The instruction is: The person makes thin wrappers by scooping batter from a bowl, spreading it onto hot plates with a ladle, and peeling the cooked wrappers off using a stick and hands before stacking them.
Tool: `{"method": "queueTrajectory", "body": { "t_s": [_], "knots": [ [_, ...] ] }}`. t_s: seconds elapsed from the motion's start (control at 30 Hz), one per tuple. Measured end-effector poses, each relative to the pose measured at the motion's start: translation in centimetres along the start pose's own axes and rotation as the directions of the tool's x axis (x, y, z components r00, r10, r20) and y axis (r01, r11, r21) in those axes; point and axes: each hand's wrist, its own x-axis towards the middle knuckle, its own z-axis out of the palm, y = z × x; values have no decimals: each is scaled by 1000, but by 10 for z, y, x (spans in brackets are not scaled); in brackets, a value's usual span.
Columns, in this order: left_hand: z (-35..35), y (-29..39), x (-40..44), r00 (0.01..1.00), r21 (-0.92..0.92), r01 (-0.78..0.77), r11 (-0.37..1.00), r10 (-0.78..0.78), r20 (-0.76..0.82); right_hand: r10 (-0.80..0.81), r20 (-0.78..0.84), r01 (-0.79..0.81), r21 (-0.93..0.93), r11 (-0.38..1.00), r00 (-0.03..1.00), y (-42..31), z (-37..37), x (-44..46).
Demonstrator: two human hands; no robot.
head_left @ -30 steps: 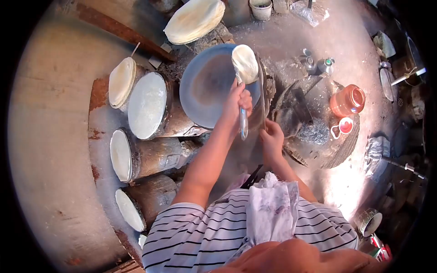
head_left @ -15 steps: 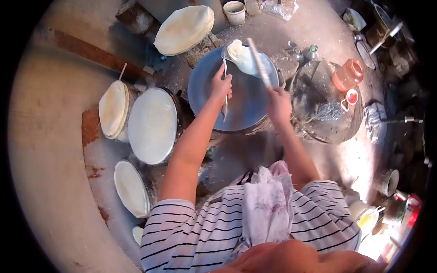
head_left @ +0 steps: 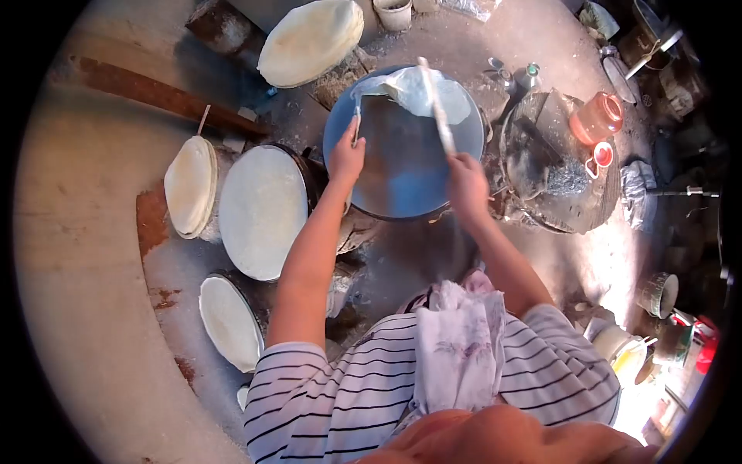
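Note:
A wide round griddle lies in front of me. Pale wet batter spreads over its far part. My left hand is closed around the handle of a ladle at the griddle's left side; the ladle's head is hard to make out against the batter. In my right hand is a long flat wooden stick, which slants up and left, its far part over the batter at the back right.
Left of the griddle, a round surface bears a pale sheet, with another nearer me. Stacks of flatbreads stand at the back and left. To the right are a round block, a reddish jar and bottles.
My right hand has come up from the griddle's near edge holding the stick. The batter has gone from the ladle onto the griddle and spread out. My left hand has moved left.

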Motion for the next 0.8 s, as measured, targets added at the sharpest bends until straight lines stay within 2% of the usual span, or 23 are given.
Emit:
{"method": "queueTrajectory", "body": {
  "t_s": [0.03, 0.07, 0.13, 0.2, 0.27, 0.37, 0.57, 0.63, 0.67, 0.73, 0.8],
  "knots": [
    [-1, -10, -3, 999, -3, -34, 999, 34, -14, 189, 140, -220, 250, 943, 972, -18, 2, 15],
    [2, -13, -2, 997, 0, -64, 998, 64, -46, -27, 61, 28, -6, 1000, 998, -16, 21, 32],
    [6, -14, -5, 988, 35, -111, 993, 114, -103, 21, 66, -24, 32, 999, 998, -9, 20, 58],
    [10, -20, -7, 986, 48, -110, 993, 115, -118, 29, -26, -32, -113, 993, 999, -5, -12, 45],
    [25, -29, -4, 984, 0, -96, 995, 95, -151, 11, 2, -11, -175, 984, 1000, 18, -7, 20],
    [37, -43, -2, 948, 15, -170, 985, 168, -269, -21, 35, 24, -64, 998, 999, 1, 10, 23],
    [10, -46, -58, 964, -36, 93, 995, -99, -249, -139, 226, 125, 75, 989, 964, -32, 36, 57],
    [11, -52, -69, 947, -27, 39, 999, -45, -317, -232, 243, 210, 114, 971, 942, -32, 37, 62],
    [11, -55, -74, 937, -19, 13, 1000, -19, -350, -263, 264, 253, 74, 965, 928, -30, 25, 66],
    [14, -59, -85, 891, 109, -75, 991, 116, -439, -326, 314, 345, -5, 939, 892, -15, -13, 79],
    [7, -30, -97, 931, -45, 101, 994, -111, -347, -287, 263, 317, -78, 945, 921, 26, -29, 84]
  ]
}}
